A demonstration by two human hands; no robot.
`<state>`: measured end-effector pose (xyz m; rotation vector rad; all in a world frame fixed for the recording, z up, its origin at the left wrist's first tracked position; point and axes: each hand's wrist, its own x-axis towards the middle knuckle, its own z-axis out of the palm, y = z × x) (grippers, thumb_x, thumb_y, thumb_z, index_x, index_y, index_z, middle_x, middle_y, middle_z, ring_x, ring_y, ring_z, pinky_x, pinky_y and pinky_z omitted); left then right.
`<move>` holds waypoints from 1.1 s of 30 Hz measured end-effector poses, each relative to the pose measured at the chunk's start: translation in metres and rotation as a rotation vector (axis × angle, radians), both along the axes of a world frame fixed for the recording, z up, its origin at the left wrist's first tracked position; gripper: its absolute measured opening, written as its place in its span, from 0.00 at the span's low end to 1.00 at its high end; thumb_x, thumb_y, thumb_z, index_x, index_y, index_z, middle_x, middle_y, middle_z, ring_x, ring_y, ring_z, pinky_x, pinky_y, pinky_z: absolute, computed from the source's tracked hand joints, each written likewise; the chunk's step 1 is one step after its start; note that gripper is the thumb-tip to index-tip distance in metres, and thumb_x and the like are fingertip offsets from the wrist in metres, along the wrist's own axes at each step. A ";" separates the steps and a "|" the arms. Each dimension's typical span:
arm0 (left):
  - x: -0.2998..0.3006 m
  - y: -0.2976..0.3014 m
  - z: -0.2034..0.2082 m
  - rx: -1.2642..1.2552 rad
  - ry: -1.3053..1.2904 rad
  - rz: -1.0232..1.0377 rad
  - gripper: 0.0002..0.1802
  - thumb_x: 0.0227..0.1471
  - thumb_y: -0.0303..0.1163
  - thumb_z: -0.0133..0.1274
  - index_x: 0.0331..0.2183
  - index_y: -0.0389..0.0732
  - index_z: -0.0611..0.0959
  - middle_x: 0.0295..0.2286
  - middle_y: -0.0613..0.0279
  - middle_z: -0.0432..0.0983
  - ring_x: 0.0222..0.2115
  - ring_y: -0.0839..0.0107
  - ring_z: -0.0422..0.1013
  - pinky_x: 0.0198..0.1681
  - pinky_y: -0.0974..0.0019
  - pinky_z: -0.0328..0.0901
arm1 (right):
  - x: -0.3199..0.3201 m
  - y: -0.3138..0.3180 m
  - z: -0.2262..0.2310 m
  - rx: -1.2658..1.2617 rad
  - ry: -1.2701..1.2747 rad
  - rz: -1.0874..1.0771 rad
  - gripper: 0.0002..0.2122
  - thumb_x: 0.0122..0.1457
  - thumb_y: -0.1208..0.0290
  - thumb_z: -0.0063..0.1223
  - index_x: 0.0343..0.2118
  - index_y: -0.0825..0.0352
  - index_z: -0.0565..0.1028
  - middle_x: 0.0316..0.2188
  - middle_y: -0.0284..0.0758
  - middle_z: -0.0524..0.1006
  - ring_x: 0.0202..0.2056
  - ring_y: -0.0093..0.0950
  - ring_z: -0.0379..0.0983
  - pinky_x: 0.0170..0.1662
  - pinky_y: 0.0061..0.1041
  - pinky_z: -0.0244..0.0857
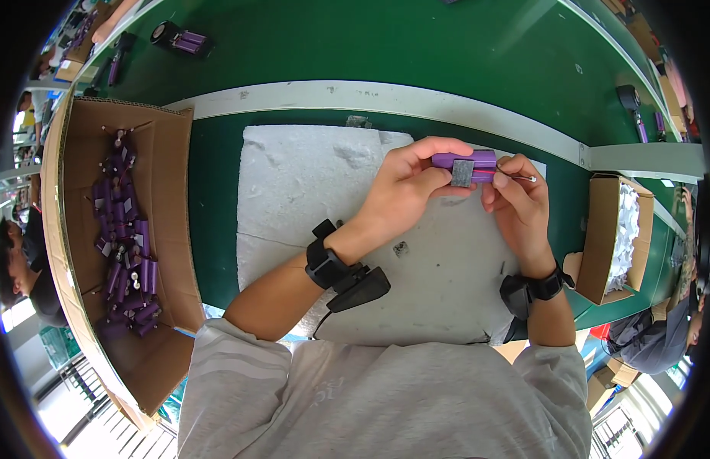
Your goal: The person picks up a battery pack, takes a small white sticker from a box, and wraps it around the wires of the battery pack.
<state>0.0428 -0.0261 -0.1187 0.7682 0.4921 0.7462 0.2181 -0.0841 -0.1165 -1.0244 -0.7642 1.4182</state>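
Note:
A purple battery pack (483, 158) of cylindrical cells is gripped in my left hand (399, 193), thumb in front and fingers behind. A grey square pad (462, 173) sits across the cells by the thumb tip. From the pack's right end run thin wires to a small white connector (532, 179). My right hand (520, 208) pinches these wires close to the pack, and the connector sticks out past the fingers. Both hands are above the far right part of a white foam sheet (316, 183).
A deep cardboard box (159, 344) at the left holds many purple battery packs with wires. On the right, a smaller carton (597, 237) contains white pieces (626, 229). A pale rail (355, 93) crosses the green table behind the foam. Beyond it lies another purple pack (188, 41).

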 end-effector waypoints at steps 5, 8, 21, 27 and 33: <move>0.000 0.001 -0.001 -0.001 -0.001 -0.012 0.18 0.46 0.16 0.35 0.40 0.35 0.72 0.37 0.55 0.70 0.36 0.67 0.70 0.42 0.65 0.68 | 0.001 0.000 -0.001 0.026 -0.003 -0.020 0.02 0.53 0.78 0.47 0.28 0.69 0.67 0.24 0.33 0.69 0.24 0.23 0.67 0.26 0.21 0.59; -0.001 0.000 -0.001 0.004 -0.001 0.003 0.18 0.46 0.16 0.35 0.40 0.35 0.72 0.37 0.54 0.71 0.34 0.67 0.71 0.40 0.65 0.69 | -0.001 0.000 0.000 0.029 -0.046 -0.029 0.02 0.53 0.78 0.45 0.28 0.68 0.66 0.25 0.32 0.67 0.23 0.21 0.65 0.25 0.19 0.58; -0.001 0.000 0.000 -0.014 -0.010 -0.035 0.17 0.46 0.16 0.36 0.39 0.35 0.73 0.36 0.53 0.71 0.31 0.66 0.72 0.32 0.66 0.71 | -0.001 -0.002 0.000 0.068 0.008 -0.064 0.01 0.53 0.80 0.42 0.28 0.67 0.65 0.26 0.31 0.65 0.24 0.20 0.64 0.25 0.19 0.57; -0.002 0.001 -0.002 -0.016 -0.009 -0.022 0.18 0.45 0.16 0.36 0.39 0.34 0.74 0.36 0.53 0.71 0.30 0.66 0.72 0.32 0.66 0.71 | 0.001 -0.001 -0.002 0.063 0.040 -0.061 0.03 0.51 0.83 0.44 0.27 0.68 0.66 0.27 0.34 0.66 0.24 0.24 0.65 0.26 0.23 0.60; -0.002 0.002 -0.001 -0.031 -0.010 -0.020 0.18 0.45 0.15 0.36 0.39 0.34 0.74 0.36 0.54 0.71 0.31 0.66 0.72 0.34 0.66 0.71 | 0.001 -0.001 -0.002 0.052 0.016 -0.050 0.04 0.50 0.83 0.45 0.27 0.68 0.66 0.28 0.34 0.67 0.24 0.24 0.66 0.27 0.23 0.60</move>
